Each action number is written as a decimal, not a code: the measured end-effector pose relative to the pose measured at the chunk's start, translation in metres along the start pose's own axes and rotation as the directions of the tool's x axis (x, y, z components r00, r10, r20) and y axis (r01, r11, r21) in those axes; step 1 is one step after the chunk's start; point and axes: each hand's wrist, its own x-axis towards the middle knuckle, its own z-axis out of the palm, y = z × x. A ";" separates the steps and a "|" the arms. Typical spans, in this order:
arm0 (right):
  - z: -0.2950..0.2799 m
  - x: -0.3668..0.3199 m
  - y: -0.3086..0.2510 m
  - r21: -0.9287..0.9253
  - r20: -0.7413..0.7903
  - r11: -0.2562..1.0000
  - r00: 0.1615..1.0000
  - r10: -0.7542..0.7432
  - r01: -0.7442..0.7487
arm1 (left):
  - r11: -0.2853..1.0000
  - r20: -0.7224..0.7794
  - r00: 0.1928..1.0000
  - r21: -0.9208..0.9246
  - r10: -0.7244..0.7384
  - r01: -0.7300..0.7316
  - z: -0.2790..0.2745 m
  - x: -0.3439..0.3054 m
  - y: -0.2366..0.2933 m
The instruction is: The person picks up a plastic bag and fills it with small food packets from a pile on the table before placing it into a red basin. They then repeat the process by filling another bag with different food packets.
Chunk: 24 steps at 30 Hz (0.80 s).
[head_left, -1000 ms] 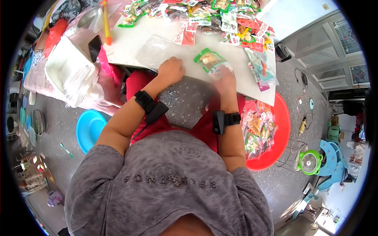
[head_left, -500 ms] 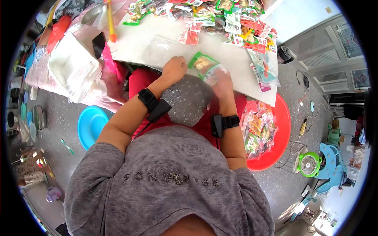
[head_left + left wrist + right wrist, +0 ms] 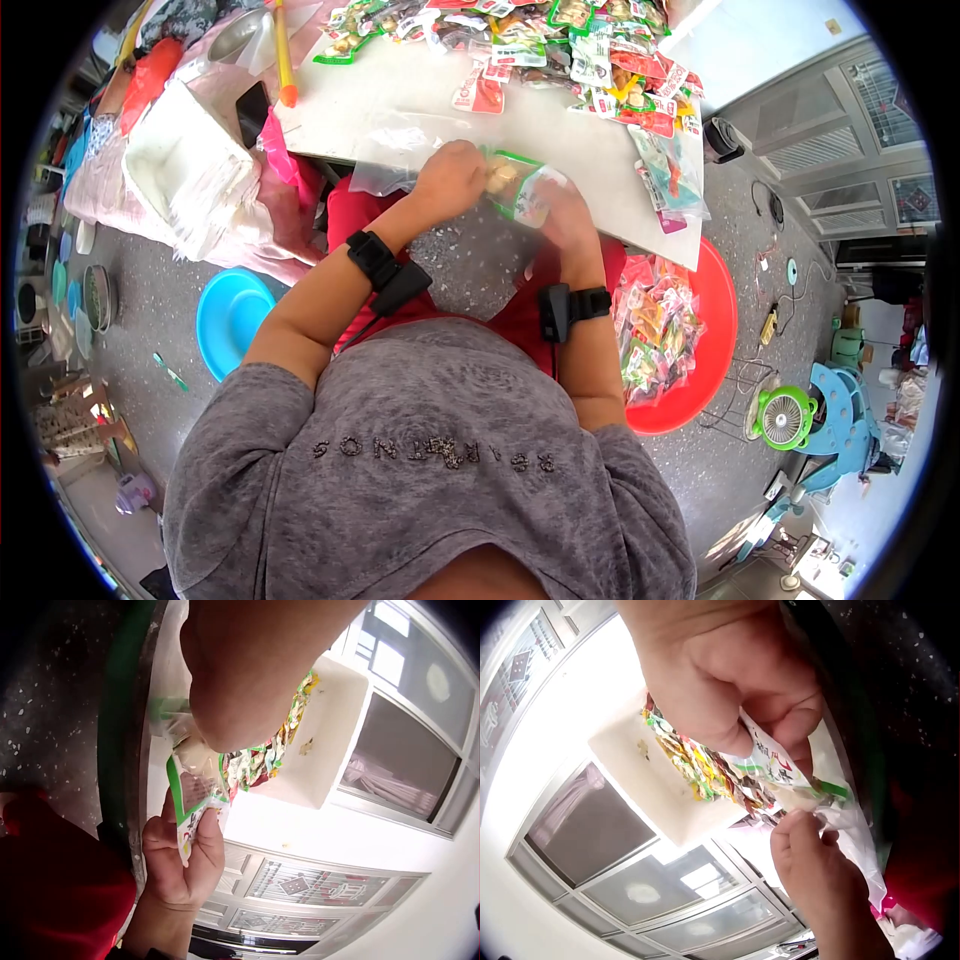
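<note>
My right hand (image 3: pixel 570 215) pinches one end of a green-and-white food packet (image 3: pixel 522 198) with pale contents behind its clear front. In the right wrist view, thumb and fingers close on the packet's printed white end (image 3: pixel 776 761). My left hand (image 3: pixel 450 182) is at the packet's other end, near the table's front edge, with its fingertips pinching a clear plastic bag (image 3: pixel 385 150). That bag spreads leftward over the table edge. The left wrist view hides the left fingers behind the hand (image 3: pixel 232 690).
Many colourful packets (image 3: pixel 600 50) are heaped across the back of the white table (image 3: pixel 560 120). A red basin (image 3: pixel 715 340) of packets stands on the floor at right, a blue basin (image 3: pixel 232 325) at left. A phone (image 3: pixel 252 115) lies beside a white container (image 3: pixel 175 150).
The right hand has brought the packet leftward to the left hand. The clear bag, earlier flat on the table, is now drawn toward the front edge by the left hand.
</note>
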 end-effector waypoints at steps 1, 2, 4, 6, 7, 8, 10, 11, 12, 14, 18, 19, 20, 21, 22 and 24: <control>-0.006 0.002 0.000 0.024 0.029 1.000 1.000 0.007 -0.007 | 0.999 0.029 0.999 -0.015 -0.039 0.040 -0.003 0.002 0.000; -0.014 0.005 0.002 0.046 0.059 0.999 0.998 0.012 -0.015 | 0.996 0.059 0.995 -0.030 -0.078 0.079 -0.006 0.005 0.001; -0.012 0.007 0.000 0.108 0.071 0.994 0.997 -0.007 0.000 | 0.995 0.064 0.994 -0.047 -0.087 0.090 -0.008 0.006 0.002; -0.003 0.010 0.005 0.187 0.033 0.981 0.998 -0.053 0.046 | 0.998 0.016 0.999 -0.052 -0.031 0.032 -0.008 0.004 0.005; 0.002 0.013 0.010 0.198 0.021 0.979 0.998 -0.058 0.053 | 0.999 0.044 0.999 -0.046 -0.017 0.019 -0.007 0.003 0.006; 0.006 0.016 0.017 0.208 0.008 0.976 0.998 -0.064 0.061 | 0.999 0.072 0.997 -0.040 -0.003 0.006 -0.006 0.002 0.006; 0.010 0.021 0.025 0.237 -0.009 0.968 0.997 -0.076 0.076 | 1.000 0.114 0.993 -0.020 0.012 -0.010 -0.006 0.002 0.012; 0.011 0.025 0.028 0.255 -0.009 0.963 0.997 -0.082 0.082 | 1.000 0.124 0.992 -0.002 0.012 -0.012 -0.009 0.003 0.014; 0.015 0.026 0.029 0.274 -0.011 0.958 0.996 -0.086 0.086 | 1.000 0.136 0.991 0.015 0.009 -0.011 -0.011 0.002 0.018; 0.021 0.028 0.025 -0.059 0.039 0.979 0.980 -0.194 0.196 | 0.999 0.154 0.987 -0.020 0.048 -0.046 -0.015 0.003 0.022; 0.039 0.019 0.006 -0.647 -0.018 0.760 0.996 -0.087 0.055 | 0.998 0.241 0.969 0.025 0.056 -0.063 -0.022 0.003 0.029; 0.044 0.016 0.000 -0.624 -0.145 0.770 0.988 0.051 -0.131 | 0.998 0.254 0.966 0.032 0.050 -0.060 -0.023 0.003 0.031; 0.043 0.013 -0.001 -0.585 -0.155 0.800 0.986 0.053 -0.135 | 0.998 0.266 0.963 0.041 0.044 -0.057 -0.026 0.003 0.032; 0.041 0.010 -0.002 -0.544 -0.162 0.827 0.985 0.058 -0.138 | 0.997 0.277 0.960 0.052 0.034 -0.051 -0.028 0.004 0.032; 0.039 0.009 -0.002 -0.503 -0.168 0.853 0.984 0.064 -0.141 | 0.999 0.283 0.959 0.036 0.022 -0.033 -0.028 0.004 0.029; 0.030 0.011 0.000 -0.472 -0.147 0.875 0.988 0.044 -0.109 | 1.000 0.298 0.955 0.003 -0.005 0.005 -0.023 0.003 0.022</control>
